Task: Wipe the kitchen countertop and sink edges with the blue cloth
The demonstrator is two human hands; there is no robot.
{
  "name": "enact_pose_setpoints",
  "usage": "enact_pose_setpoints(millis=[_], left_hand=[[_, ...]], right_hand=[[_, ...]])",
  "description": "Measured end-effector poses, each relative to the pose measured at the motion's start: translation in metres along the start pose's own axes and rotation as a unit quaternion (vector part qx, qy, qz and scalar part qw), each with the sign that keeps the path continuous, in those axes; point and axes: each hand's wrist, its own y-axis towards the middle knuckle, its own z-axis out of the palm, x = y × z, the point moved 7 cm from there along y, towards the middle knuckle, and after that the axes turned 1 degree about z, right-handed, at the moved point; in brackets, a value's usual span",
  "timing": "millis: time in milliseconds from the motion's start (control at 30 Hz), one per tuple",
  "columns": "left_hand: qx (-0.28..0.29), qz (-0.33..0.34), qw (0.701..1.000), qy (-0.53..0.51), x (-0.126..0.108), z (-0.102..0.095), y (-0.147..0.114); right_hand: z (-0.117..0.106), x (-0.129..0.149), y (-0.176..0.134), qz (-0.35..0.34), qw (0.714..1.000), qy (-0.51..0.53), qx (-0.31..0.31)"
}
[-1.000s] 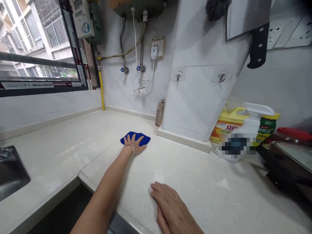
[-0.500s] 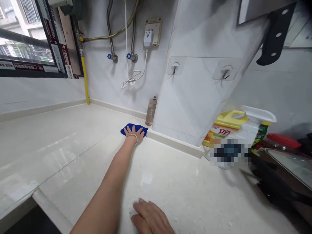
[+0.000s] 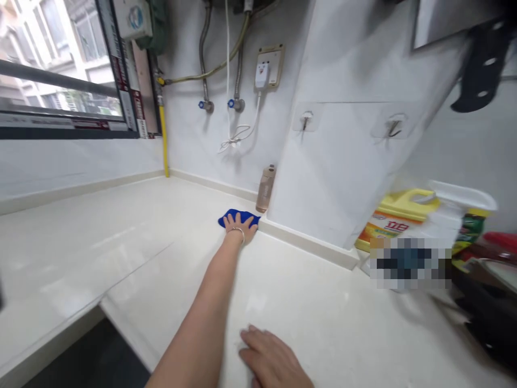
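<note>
My left arm reaches far across the pale countertop. At its end my left hand, a bangle on the wrist, lies with spread fingers flat on a blue cloth. The cloth touches the counter beside the corner of the wall's raised base. Just behind it a brownish translucent water bottle stands upright against the wall. Low in the view, my right hand rests palm down on the counter, its fingers stretched out and nothing seen in it.
Right of the wall projection stand a yellow detergent jug, a white bottle with a blurred label and dark cookware. A knife hangs at upper right. A dark opening cuts the counter at lower left. A yellow pipe runs down the corner.
My view has turned a little left, so everything sits farther right in the picture. My left hand stays spread on the cloth by the wall corner; my right hand still rests on the counter.
</note>
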Motion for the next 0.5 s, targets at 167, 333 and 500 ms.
enact_pose_setpoints(millis=[167,333,500], left_hand=[[0.024,0.010,1.000,0.001,0.039,-0.005,-0.040],[0.003,-0.034,0.999,0.008,0.122,-0.026,-0.094],[-0.017,-0.109,0.993,0.036,0.218,-0.054,-0.171]], right_hand=[[-0.027,0.011,0.012,0.014,0.999,0.040,-0.018],[-0.032,0.016,0.006,0.013,0.997,0.067,-0.041],[-0.021,0.007,-0.005,0.050,0.991,0.117,-0.035]])
